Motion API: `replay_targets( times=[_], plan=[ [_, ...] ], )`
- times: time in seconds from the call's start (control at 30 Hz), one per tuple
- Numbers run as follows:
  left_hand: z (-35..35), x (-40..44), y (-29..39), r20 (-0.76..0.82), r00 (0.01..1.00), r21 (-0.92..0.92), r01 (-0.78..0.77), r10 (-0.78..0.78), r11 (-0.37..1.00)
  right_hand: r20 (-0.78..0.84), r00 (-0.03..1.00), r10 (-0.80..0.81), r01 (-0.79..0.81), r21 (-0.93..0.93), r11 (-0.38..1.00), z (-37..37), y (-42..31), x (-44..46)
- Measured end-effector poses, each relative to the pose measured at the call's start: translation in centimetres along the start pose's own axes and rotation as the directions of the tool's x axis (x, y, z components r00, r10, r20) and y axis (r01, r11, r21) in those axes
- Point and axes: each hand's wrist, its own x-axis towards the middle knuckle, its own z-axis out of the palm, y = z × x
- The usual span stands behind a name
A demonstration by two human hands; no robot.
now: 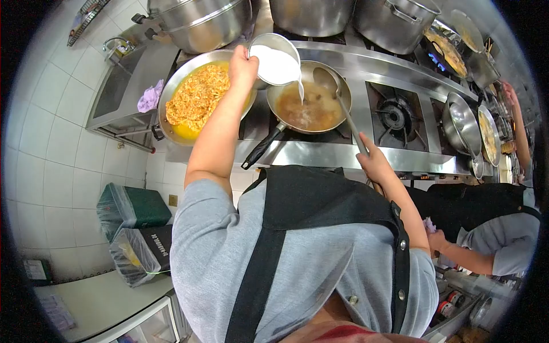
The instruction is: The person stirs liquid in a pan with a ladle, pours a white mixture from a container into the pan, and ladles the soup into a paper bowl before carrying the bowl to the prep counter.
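My left hand [243, 68] grips a metal bowl [284, 42] of white liquid, tipped over the frying pan [307, 68]. A thin white stream [301, 91] falls from its lip into the brownish, bubbling liquid [309, 108]. In my right hand [374, 160] is the long handle of a ladle [345, 107], whose cup rests inside the pan near its far right side. The pan's black handle [264, 147] points toward me, untouched. Left of it sits a wide pan [170, 91] with shredded orange-yellow food [197, 94] in yellow liquid.
Large steel pots [311, 17] line the back of the stove. To the right are a bare burner [396, 114] and metal bowls [460, 123]. A co-worker's arm [466, 257] is close on my right. Bins [131, 208] stand lower left; a purple cloth [151, 96] hangs by the sink.
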Motion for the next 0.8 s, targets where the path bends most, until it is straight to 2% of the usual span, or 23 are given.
replay_targets(
  times=[0.07, 0.1, 0.13, 0.2, 0.23, 0.3, 0.33, 0.4, 0.43, 0.5, 0.53, 0.57, 0.6, 0.63, 0.7, 0.73, 0.8],
  plan=[
    [-0.1, -0.3, 0.6, 0.020, 1.000, -0.035, 0.011, -0.011, 0.999, 0.269, 0.954, 0.131, -0.233, 0.393, 0.889, -0.1, -0.5, -0.7],
    [0.0, -0.2, 0.5, 0.028, 0.999, -0.070, 0.022, -0.020, 0.997, 0.343, 0.933, 0.109, -0.280, 0.503, 0.818, -0.1, -1.1, -1.1],
    [0.2, -0.1, 0.5, 0.035, 0.999, -0.105, 0.031, -0.028, 0.994, 0.341, 0.934, 0.110, -0.281, 0.505, 0.816, -0.4, -1.3, -1.2],
    [0.8, 0.3, -0.4, 0.028, 1.000, -0.083, 0.013, -0.011, 0.996, 0.552, 0.834, 0.016, -0.491, 0.728, 0.479, -1.1, -1.6, -1.0],
    [0.8, 0.3, -0.3, 0.019, 1.000, -0.060, -0.002, 0.004, 0.998, 0.551, 0.835, 0.016, -0.490, 0.729, 0.478, -1.4, -1.7, -1.0],
    [0.9, 0.2, -0.3, 0.025, 1.000, -0.056, 0.006, -0.004, 0.998, 0.595, 0.803, -0.037, -0.551, 0.763, 0.337, -1.7, -2.0, -1.0],
    [0.8, 0.0, 0.1, 0.030, 0.999, -0.052, 0.015, -0.013, 0.999, 0.596, 0.802, -0.038, -0.551, 0.763, 0.338, -1.8, -2.2, -1.1],
    [0.5, -0.4, 0.9, 0.044, 0.999, -0.079, 0.030, -0.027, 0.996, 0.515, 0.856, -0.042, -0.440, 0.770, 0.461, -2.0, -2.8, -1.7],
    [0.5, -0.5, 1.2, 0.058, 0.998, -0.108, 0.045, -0.039, 0.993, 0.515, 0.856, -0.042, -0.441, 0.770, 0.462, -2.2, -3.3, -2.0],
    [1.0, -0.1, 0.2, 0.038, 0.999, -0.085, 0.003, 0.000, 0.996, 0.393, 0.919, 0.038, -0.319, 0.682, 0.659, -2.6, -4.5, -2.7],
    [1.1, 0.0, 0.0, 0.021, 0.999, -0.060, -0.041, 0.042, 0.997, 0.393, 0.919, 0.038, -0.318, 0.681, 0.659, -2.8, -4.8, -2.8],
    [1.2, 0.1, -0.2, 0.020, 0.999, -0.062, -0.042, 0.043, 0.997, 0.327, 0.945, 0.015, -0.236, 0.649, 0.723, -3.0, -5.0, -2.8],
    [1.4, 0.3, -0.3, 0.028, 1.000, -0.053, 0.000, 0.002, 0.999, 0.262, 0.965, -0.015, -0.153, 0.608, 0.779, -3.1, -5.1, -2.8],
    [1.3, 0.3, 0.0, 0.036, 0.999, -0.043, 0.039, -0.038, 0.998, 0.259, 0.966, -0.016, -0.150, 0.609, 0.779, -3.1, -5.1, -2.7],
    [1.1, 0.2, 0.6, 0.037, 0.998, -0.037, 0.045, -0.044, 0.998, 0.167, 0.985, -0.044, -0.047, 0.503, 0.863, -2.9, -5.0, -2.5],
    [0.9, 0.0, 1.2, 0.038, 0.998, -0.029, 0.055, -0.054, 0.998, 0.164, 0.986, -0.044, -0.045, 0.503, 0.863, -2.8, -5.0, -2.4],
    [0.5, -0.2, 2.1, 0.029, 0.999, -0.005, 0.026, -0.026, 1.000, 0.054, 0.998, -0.035, 0.015, 0.341, 0.940, -2.3, -4.9, -2.2]
  ],
)
